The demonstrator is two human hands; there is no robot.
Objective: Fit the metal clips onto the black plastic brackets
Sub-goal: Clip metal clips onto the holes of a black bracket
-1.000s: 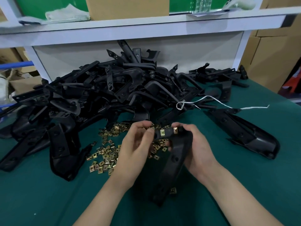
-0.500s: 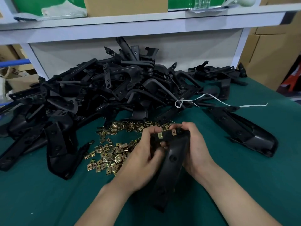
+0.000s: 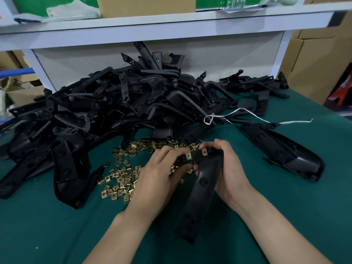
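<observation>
Our left grip and right grip both hold the black bracket over the tabletop. It looks stiff and light, so we hold its top end beside the little metal clips.

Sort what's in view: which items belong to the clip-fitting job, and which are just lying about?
Job: held bracket, fitted clips, loose clips, bracket pile, left hand, right hand.
Lying about: white string, cardboard boxes, shelf cloth.

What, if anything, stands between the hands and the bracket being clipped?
Nothing visible: the left hand and right hand both grip the bracket at its top end, where two clips sit.
</observation>
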